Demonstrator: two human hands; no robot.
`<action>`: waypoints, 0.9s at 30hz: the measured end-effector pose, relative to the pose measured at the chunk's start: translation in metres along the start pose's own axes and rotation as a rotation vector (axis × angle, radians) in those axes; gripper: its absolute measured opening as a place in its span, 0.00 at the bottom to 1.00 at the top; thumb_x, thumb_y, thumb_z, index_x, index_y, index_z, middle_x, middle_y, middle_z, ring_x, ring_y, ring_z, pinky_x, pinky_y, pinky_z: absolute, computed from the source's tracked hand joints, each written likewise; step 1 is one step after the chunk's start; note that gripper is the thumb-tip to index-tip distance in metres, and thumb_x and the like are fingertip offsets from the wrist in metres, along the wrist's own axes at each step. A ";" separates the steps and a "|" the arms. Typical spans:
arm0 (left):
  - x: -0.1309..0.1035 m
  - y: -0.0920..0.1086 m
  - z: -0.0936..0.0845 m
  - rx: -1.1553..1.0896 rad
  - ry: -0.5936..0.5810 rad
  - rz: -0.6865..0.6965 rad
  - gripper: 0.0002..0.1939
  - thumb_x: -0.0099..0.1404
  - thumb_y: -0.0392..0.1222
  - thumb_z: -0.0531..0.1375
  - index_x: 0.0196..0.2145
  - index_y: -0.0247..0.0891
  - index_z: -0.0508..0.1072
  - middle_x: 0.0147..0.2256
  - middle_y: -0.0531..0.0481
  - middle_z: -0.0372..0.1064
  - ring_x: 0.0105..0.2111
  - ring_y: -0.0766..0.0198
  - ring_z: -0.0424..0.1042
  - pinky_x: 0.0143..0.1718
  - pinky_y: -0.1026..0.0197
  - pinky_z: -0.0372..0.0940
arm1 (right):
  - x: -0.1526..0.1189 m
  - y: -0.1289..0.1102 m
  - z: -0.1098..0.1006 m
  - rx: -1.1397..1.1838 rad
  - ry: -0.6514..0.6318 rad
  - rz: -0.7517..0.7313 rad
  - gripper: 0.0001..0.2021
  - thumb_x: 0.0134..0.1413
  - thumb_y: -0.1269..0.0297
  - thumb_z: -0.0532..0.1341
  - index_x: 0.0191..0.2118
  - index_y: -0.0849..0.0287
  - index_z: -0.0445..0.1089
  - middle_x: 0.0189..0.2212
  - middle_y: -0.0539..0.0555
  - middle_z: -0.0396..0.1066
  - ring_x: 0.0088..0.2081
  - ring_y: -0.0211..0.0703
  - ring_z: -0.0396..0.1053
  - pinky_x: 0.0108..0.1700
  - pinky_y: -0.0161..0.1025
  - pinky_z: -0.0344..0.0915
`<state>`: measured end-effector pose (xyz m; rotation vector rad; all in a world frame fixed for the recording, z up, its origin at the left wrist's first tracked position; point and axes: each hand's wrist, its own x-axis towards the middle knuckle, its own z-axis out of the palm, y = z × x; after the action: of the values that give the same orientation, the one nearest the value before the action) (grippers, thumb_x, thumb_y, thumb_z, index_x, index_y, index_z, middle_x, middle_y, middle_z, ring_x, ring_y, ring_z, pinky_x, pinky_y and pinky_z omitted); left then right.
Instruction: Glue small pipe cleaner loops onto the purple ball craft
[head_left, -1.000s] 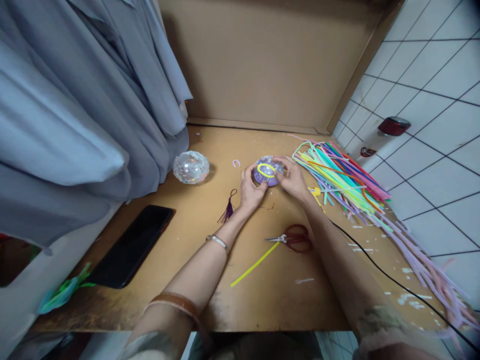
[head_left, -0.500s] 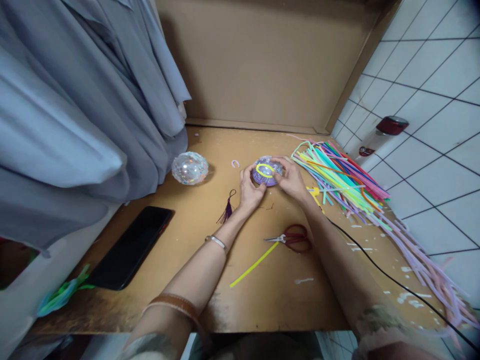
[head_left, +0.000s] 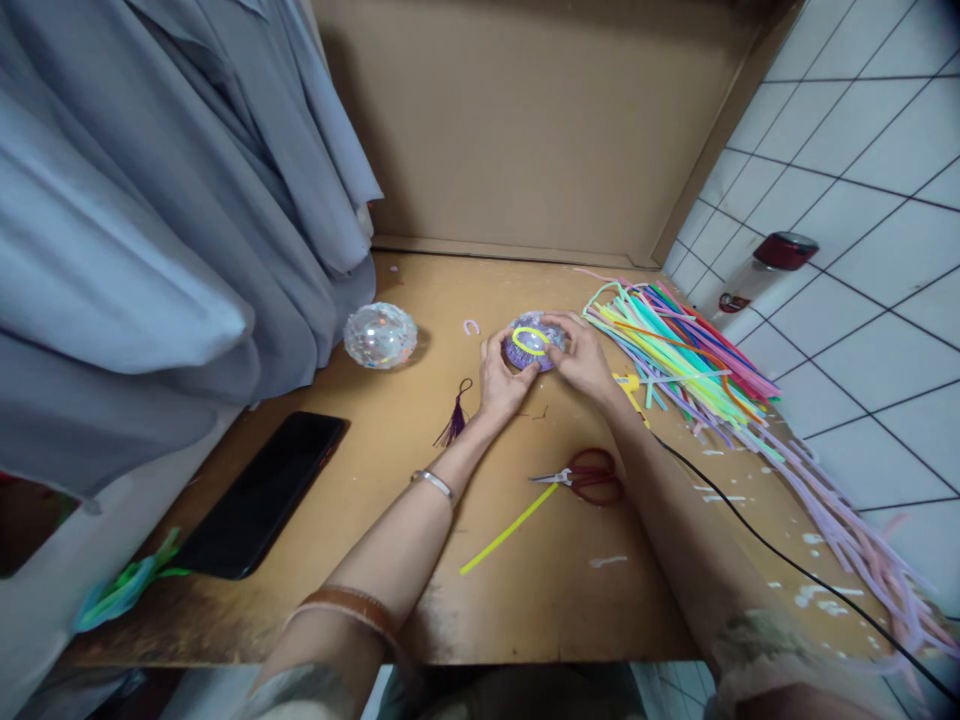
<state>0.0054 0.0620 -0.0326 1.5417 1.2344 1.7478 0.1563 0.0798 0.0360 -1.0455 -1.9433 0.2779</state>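
Note:
A purple and clear ball (head_left: 534, 357) rests between my two hands near the middle of the table, with a yellow ring (head_left: 528, 341) on its top. My left hand (head_left: 504, 377) wraps the ball's left side, thumb at its lower front. My right hand (head_left: 581, 358) holds the right side, its thumb or fingertip at the ring's right edge. A purple tassel (head_left: 454, 417) lies just left of my left wrist. Below the hands are red-handled scissors (head_left: 592, 477) and a yellow strip (head_left: 508, 530).
A clear speckled ball (head_left: 380, 336) sits at the left, a black phone (head_left: 262, 495) nearer me. Colourful pipe cleaners (head_left: 690, 350) lie at the right, beside a yellow glue gun (head_left: 628, 383) with a black cable (head_left: 757, 533). Grey cloth (head_left: 187, 220) hangs at the left.
My left thumb has shifted slightly to the right along the ball's lower front. The ball and the yellow ring stay nearly in place.

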 end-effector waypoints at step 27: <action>0.000 -0.004 0.002 -0.014 0.006 0.005 0.35 0.52 0.51 0.72 0.54 0.41 0.65 0.53 0.40 0.64 0.55 0.49 0.68 0.57 0.46 0.65 | -0.001 -0.001 0.000 -0.024 -0.067 -0.042 0.27 0.43 0.69 0.64 0.54 0.52 0.71 0.53 0.58 0.72 0.57 0.58 0.67 0.62 0.61 0.61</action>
<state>0.0065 0.0645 -0.0362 1.5341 1.2200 1.7617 0.1565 0.0783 0.0361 -1.0214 -2.0304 0.2700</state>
